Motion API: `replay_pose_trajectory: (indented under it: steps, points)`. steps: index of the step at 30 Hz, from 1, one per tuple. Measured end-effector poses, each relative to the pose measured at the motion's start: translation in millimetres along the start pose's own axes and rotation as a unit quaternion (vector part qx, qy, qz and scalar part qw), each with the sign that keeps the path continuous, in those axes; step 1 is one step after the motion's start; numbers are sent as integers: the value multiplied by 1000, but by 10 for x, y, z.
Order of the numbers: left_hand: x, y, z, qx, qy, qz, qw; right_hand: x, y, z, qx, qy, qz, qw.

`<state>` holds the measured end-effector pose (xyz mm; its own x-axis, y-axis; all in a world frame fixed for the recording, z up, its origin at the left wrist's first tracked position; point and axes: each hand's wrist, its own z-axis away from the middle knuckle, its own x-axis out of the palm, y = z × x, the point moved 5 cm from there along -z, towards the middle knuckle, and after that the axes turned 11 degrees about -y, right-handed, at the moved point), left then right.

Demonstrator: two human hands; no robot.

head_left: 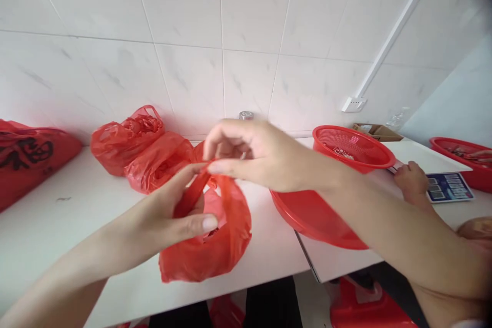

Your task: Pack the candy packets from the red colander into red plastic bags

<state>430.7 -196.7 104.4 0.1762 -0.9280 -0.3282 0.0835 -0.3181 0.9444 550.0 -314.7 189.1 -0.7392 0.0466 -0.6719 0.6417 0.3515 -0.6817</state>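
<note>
A filled red plastic bag (215, 246) sits on the white table (69, 215) near its front edge. My left hand (172, 215) is closed around one of the bag's handles, thumb stretched across the bag's mouth. My right hand (253, 156) pinches the other handle just above, fingers curled, drawing it over the left hand. What the bag holds is hidden.
Two more tied red bags (142, 148) lie by the tiled wall, and a large red sack (26, 164) is at the far left. Stacked red baskets (346, 164) stand to the right. Another person's hand (413, 179) rests by a scale (448, 187). A cardboard box (378, 131) sits behind.
</note>
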Motion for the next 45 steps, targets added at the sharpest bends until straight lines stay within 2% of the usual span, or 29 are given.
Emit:
replay_pose_trajectory:
  steps: [2,3,5,8,11,13,16,18,20,21,23,26,29,31,32,35,37,41,43,45]
  points:
    - [94,-31,-115,-43,-87,-48,994,130,-9,-159,-55,7,-26,998]
    - [97,-61,-159,-54,-101,-39,993,169,28,-206,-70,21,-31,997]
    - [41,-140,-212,-62,-78,24,995,218,189,-236,-55,48,-18,997]
    - [-37,-292,-209,-71,-57,81,992,327,503,-156,30,36,-31,998]
    - [-103,-404,-176,-74,-52,66,994,452,550,14,49,65,-72,994]
    - [-131,-400,-165,-44,-67,61,995,544,406,118,14,79,-62,995]
    - [-125,-318,-150,8,-124,14,992,673,235,193,-47,58,-51,996]
    - [-109,-300,-140,3,-144,-41,989,678,345,186,-37,100,-84,991]
    - [-92,-335,-142,-19,-137,-89,986,713,631,132,21,127,-144,981]
    - [-87,-368,-147,-28,-121,-117,985,756,794,94,53,124,-162,977]
    - [-103,-434,-163,-28,-53,-201,978,859,1084,27,109,114,-165,974]
    - [-129,-464,-159,40,95,-325,940,1007,1342,-33,153,107,-181,966]
    - [-102,-432,-102,138,204,-377,893,1131,1358,-81,128,68,-254,956]
    - [-82,-434,-71,162,233,-387,877,1137,1290,-96,94,72,-279,953]
    - [-73,-455,-65,158,227,-385,881,1124,1254,-96,80,83,-284,952]
    - [-107,-643,-23,95,189,-348,913,1082,1215,-59,80,132,-262,953]
    - [-196,-879,98,39,195,-307,931,1074,1295,-1,98,174,-253,947]
    - [-373,-1517,548,-69,264,-213,938,1132,1757,194,176,293,-273,899]
    - [-355,-1800,741,-121,291,-164,935,1200,1972,273,225,339,-229,885]
    - [-275,-1958,825,-150,336,-125,921,1295,2065,283,248,364,-174,881]
